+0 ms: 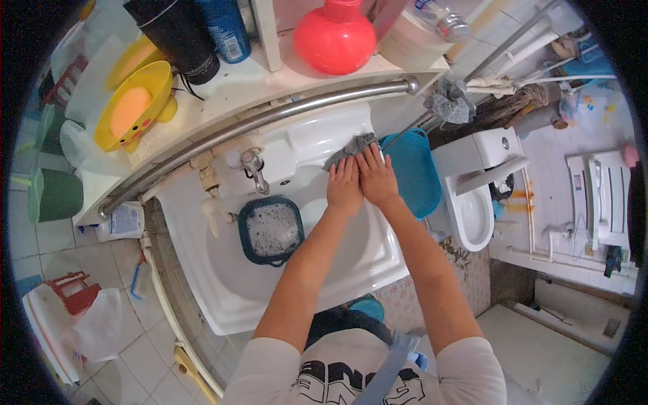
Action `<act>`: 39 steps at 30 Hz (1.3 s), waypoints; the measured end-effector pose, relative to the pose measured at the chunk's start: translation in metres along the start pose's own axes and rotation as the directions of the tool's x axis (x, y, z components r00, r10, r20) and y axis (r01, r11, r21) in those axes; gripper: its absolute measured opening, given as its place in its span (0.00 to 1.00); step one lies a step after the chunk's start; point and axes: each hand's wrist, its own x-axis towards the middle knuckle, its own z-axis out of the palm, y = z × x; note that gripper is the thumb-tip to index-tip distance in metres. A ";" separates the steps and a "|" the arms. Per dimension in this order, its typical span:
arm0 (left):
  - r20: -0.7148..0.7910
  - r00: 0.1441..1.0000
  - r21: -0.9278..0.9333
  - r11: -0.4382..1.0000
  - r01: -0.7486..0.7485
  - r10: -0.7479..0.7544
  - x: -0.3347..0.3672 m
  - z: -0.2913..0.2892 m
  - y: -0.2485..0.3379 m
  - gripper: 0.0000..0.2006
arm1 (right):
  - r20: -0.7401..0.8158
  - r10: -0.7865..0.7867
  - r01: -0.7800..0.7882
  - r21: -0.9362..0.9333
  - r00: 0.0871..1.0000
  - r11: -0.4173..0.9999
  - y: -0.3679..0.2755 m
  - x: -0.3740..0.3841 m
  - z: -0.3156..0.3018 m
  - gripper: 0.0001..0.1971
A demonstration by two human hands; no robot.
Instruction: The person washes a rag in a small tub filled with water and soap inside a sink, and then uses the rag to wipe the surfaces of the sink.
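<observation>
My left hand (345,187) and my right hand (379,177) lie side by side at the back right corner of the white sink (202,270). Both have their fingers stretched out, pressing on a crumpled grey cloth (349,151). The cloth rests on the sink's ledge, partly covered by my fingers. To the left of my forearms, a dark blue-green square basin (302,223) of foamy water sits in the bowl. Behind that basin stands a chrome faucet (254,169).
A metal rail (270,111) runs along the shelf behind the sink. On that shelf are a yellow soap dish (165,84), a black bottle (179,40) and a red round bottle (335,40). A blue basin (413,175) and a white toilet (472,229) stand to the right.
</observation>
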 end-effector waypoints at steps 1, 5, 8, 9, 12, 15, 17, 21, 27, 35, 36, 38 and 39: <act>0.035 0.999 -0.015 1.000 -0.013 0.013 -0.005 -0.001 0.004 0.33 | -0.002 0.005 -0.005 -0.006 1.000 1.000 0.000 -0.006 0.003 0.26; 0.110 0.990 -0.045 0.996 -0.081 0.085 -0.037 0.002 0.020 0.35 | -0.016 0.011 -0.011 0.005 1.000 1.000 -0.004 -0.051 0.008 0.27; 0.142 0.983 -0.078 0.991 -0.110 0.121 -0.068 0.007 0.033 0.36 | 0.006 0.000 0.000 -0.022 1.000 1.000 -0.007 -0.088 0.008 0.27; 0.156 0.980 -0.095 0.989 -0.113 0.127 -0.078 0.009 0.037 0.36 | 0.015 0.002 -0.001 -0.027 1.000 1.000 -0.009 -0.100 0.008 0.27; 0.196 0.967 -0.112 0.983 -0.143 0.163 -0.113 0.012 0.053 0.32 | 0.009 -0.008 0.008 0.026 1.000 1.000 -0.014 -0.143 0.005 0.27; 0.213 0.947 -0.090 0.970 -0.227 0.241 -0.150 0.011 0.074 0.29 | -0.023 0.006 -0.004 0.100 1.000 0.995 -0.014 -0.192 0.010 0.27; 0.244 0.937 -0.148 0.964 -0.221 0.252 -0.175 0.010 0.088 0.26 | 0.047 0.040 -0.047 0.170 0.998 0.984 -0.018 -0.221 0.007 0.27; 0.245 0.936 -0.223 0.955 -0.197 0.251 -0.198 0.012 0.101 0.26 | 0.025 0.053 -0.057 0.187 0.998 0.981 -0.018 -0.252 0.012 0.23; 0.076 0.982 -0.181 0.971 -0.155 0.171 -0.177 0.022 0.102 0.27 | -0.112 -0.055 0.071 0.149 0.992 0.986 -0.002 -0.210 0.008 0.21; 0.099 0.981 -0.156 0.977 -0.148 0.164 -0.162 0.020 0.091 0.29 | -0.043 -0.110 0.115 0.119 0.993 0.986 0.012 -0.192 0.008 0.26; 0.106 0.978 -0.146 0.976 -0.160 0.177 -0.169 0.021 0.093 0.29 | -0.017 -0.120 0.121 0.137 0.993 0.983 0.012 -0.202 0.005 0.26; 0.128 0.970 -0.129 0.974 -0.188 0.204 -0.188 0.019 0.105 0.29 | 0.015 -0.125 0.120 0.167 0.992 0.979 0.012 -0.226 0.005 0.26; 0.137 0.967 -0.137 0.971 -0.196 0.214 -0.195 0.019 0.110 0.29 | 0.018 -0.122 0.117 0.176 0.992 0.977 0.012 -0.238 0.009 0.26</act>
